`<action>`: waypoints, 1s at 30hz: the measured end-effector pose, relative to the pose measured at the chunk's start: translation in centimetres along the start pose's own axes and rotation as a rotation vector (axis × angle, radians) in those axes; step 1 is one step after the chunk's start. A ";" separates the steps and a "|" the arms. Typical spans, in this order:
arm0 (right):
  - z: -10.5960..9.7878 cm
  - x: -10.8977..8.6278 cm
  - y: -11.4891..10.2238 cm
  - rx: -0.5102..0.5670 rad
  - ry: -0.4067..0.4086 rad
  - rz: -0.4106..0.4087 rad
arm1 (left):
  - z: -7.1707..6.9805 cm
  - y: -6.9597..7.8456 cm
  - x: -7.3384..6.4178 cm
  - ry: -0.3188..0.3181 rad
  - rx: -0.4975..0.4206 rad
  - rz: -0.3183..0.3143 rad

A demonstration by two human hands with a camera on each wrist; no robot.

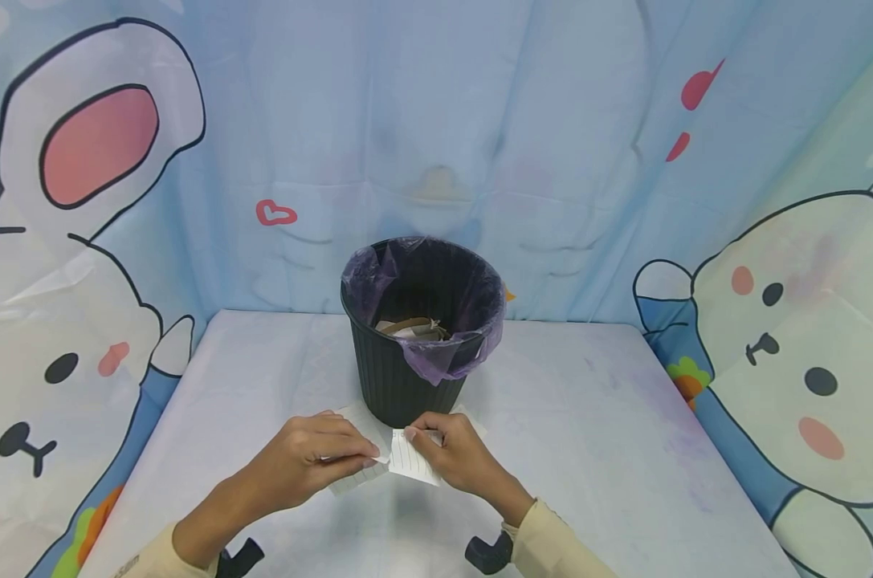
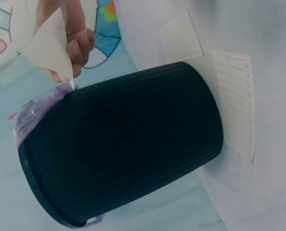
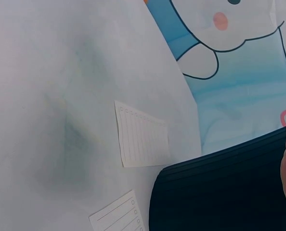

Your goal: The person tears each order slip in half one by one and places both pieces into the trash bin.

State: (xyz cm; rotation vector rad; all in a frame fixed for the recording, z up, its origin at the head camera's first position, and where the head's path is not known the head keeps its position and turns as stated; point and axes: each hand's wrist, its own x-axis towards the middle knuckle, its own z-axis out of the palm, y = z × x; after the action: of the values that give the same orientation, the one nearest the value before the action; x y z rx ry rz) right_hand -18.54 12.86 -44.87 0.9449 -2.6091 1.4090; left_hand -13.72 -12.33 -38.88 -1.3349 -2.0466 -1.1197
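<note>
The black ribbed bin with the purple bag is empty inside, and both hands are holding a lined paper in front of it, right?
Not quite. The black ribbed plastic bin with the purple bag liner is not empty: the head view shows crumpled paper scraps inside. Both hands, left and right, do hold the white lined paper slip before it.

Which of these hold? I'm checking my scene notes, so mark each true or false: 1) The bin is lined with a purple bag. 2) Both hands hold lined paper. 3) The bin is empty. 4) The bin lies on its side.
1) True: the black bin has a purple bag folded over its rim.
2) True: the left hand and right hand each pinch the lined paper.
3) False: scraps lie inside.
4) False: it stands upright on the table.
</note>
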 end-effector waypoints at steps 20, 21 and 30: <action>-0.5 -0.2 -0.7 -0.008 0.014 -0.009 | -0.5 -0.1 0.6 0.007 0.076 0.037; -0.6 -0.2 -0.9 -0.008 0.014 -0.013 | -0.7 -0.2 0.7 0.009 0.078 0.039; -3.1 0.1 -3.2 -0.022 0.018 -0.104 | -2.5 -0.8 2.8 0.089 0.139 0.028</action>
State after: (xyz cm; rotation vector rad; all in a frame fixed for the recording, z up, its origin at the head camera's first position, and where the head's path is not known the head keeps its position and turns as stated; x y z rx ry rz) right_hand -17.72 13.92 -40.65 1.0436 -2.5176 1.3546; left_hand -15.76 -12.98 -35.72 -1.2208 -1.9964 -0.9871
